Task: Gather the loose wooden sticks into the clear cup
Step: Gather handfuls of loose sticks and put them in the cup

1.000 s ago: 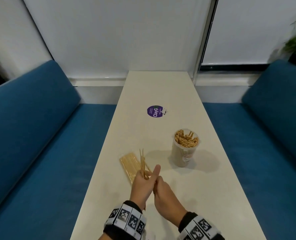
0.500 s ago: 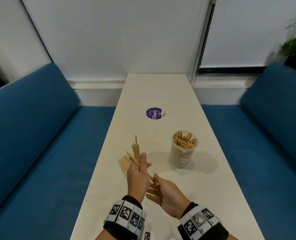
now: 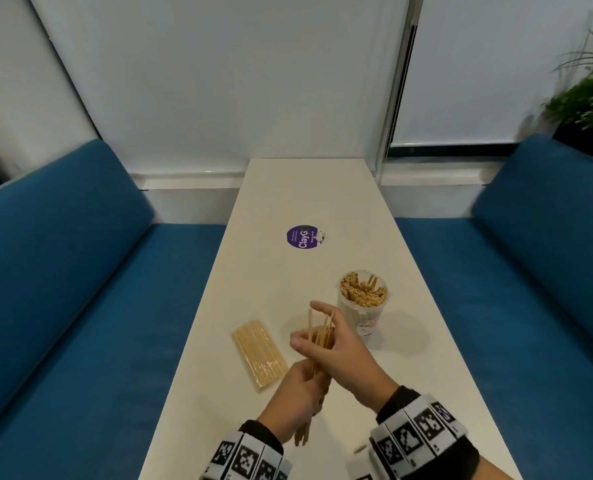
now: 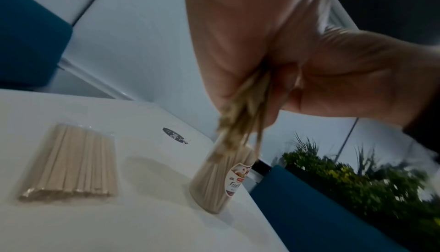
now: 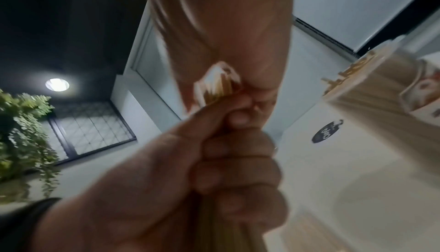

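Observation:
Both hands hold one bundle of thin wooden sticks (image 3: pixel 320 341) upright over the white table (image 3: pixel 288 188). My left hand (image 3: pixel 310 379) grips its lower part with curled fingers, and stick ends poke out below the wrist. My right hand (image 3: pixel 323 329) wraps the upper part, thumb on the left and index finger raised. The clear cup (image 3: pixel 359 318), packed with sticks, stands just beyond the right hand. In the left wrist view the blurred bundle (image 4: pixel 240 124) hangs in front of the cup (image 4: pixel 219 177). The right wrist view shows the sticks (image 5: pixel 218 88) and the left hand's curled fingers (image 5: pixel 238 154).
A sealed clear packet of sticks (image 3: pixel 258 355) lies left of the hands. One loose stick (image 3: pixel 361 448) lies near my right wrist. A purple round sticker (image 3: pixel 303 237) is further up the table. Blue benches (image 3: pixel 80 306) flank the narrow table, and a plant (image 3: pixel 586 98) stands at the back right.
The right hand has come up from near the table and closed round the sticks the left hand held. The bundle now sits nearer the cup.

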